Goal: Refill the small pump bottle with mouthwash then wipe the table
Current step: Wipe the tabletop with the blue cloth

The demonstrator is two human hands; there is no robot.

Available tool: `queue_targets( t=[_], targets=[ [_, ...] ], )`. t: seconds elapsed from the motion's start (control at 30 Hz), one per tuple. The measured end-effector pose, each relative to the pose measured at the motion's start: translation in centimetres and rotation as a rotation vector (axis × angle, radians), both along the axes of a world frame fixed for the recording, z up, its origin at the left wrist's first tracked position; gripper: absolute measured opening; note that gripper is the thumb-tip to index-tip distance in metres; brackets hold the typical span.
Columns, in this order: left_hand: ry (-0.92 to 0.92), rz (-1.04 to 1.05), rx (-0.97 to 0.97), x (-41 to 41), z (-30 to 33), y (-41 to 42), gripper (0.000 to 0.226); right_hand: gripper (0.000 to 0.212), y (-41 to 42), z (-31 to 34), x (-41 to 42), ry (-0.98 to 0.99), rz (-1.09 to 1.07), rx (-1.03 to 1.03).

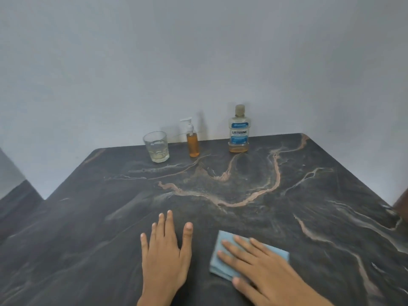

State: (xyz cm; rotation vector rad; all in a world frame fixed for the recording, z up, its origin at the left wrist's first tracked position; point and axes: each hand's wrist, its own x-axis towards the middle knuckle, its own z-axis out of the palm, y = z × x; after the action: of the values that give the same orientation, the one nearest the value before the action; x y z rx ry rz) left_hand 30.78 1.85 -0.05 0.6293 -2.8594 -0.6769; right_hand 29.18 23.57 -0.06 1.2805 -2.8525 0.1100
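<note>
A small pump bottle [193, 144] with amber liquid and a white pump stands upright at the back of the dark marble table [242, 191]. To its right stands the capped mouthwash bottle [238, 131], with a low level of amber liquid. A folded light blue cloth [217, 255] lies flat near the front edge. My right hand [260, 268] presses on it with straight fingers. My left hand [165, 250] rests flat on the bare table, just left of the cloth.
A clear glass [156, 146] with a little pale liquid stands left of the pump bottle. A grey wall rises right behind the bottles. A brown object [401, 206] shows at the right edge of the table.
</note>
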Motion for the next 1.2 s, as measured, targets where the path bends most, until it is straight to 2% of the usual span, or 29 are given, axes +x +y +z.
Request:
queue_targets(
  t=[0.1,0.2,0.37,0.47,0.57,0.63,0.7,0.77,0.87,0.97,1.1,1.2],
  targets=[
    [0.034,0.027,0.010,1.8,0.4,-1.7,0.089,0.045,3.1,1.0,0.6,-0.082,-0.172,0.011],
    [0.072,0.052,0.029,2.8,0.7,-3.7,0.090,0.051,4.1,-0.3,-3.7,-0.071,-0.276,-0.061],
    [0.066,0.091,0.036,3.6,0.2,-7.6,0.083,0.052,-5.5,0.0,-11.8,-0.136,-0.454,0.029],
    [0.042,0.109,0.009,3.8,-0.2,-10.3,0.074,0.051,-15.4,0.2,-12.1,-0.127,-0.376,0.050],
    [0.036,0.133,-0.002,4.2,-0.3,-12.5,0.072,0.051,-22.8,-0.6,-8.3,-0.120,-0.194,0.049],
    [0.046,0.152,0.003,4.6,-0.4,-14.3,0.072,0.051,-24.0,-1.3,-4.8,-0.097,-0.050,0.019],
    [0.057,0.174,0.012,5.2,-0.8,-15.7,0.073,0.051,-21.5,-1.9,-1.7,-0.107,0.102,-0.040],
    [0.060,0.193,0.033,5.8,-1.2,-17.1,0.073,0.051,-17.9,-2.0,0.4,-0.168,0.156,-0.080],
    [0.062,0.211,0.060,6.5,-1.5,-18.8,0.073,0.051,-13.7,-1.3,-0.2,-0.198,-0.007,-0.108],
    [0.070,0.208,0.077,7.3,-1.5,-19.9,0.072,0.049,-14.0,-0.7,-4.9,-0.176,-0.170,-0.040],
    [0.075,0.191,0.070,8.4,-1.2,-21.1,0.072,0.052,-21.2,-0.4,-11.0,-0.159,-0.376,0.037],
    [0.071,0.194,0.067,9.1,-1.2,-21.9,0.071,0.050,-29.2,-0.3,-10.9,-0.142,-0.324,0.066]
  ],
)
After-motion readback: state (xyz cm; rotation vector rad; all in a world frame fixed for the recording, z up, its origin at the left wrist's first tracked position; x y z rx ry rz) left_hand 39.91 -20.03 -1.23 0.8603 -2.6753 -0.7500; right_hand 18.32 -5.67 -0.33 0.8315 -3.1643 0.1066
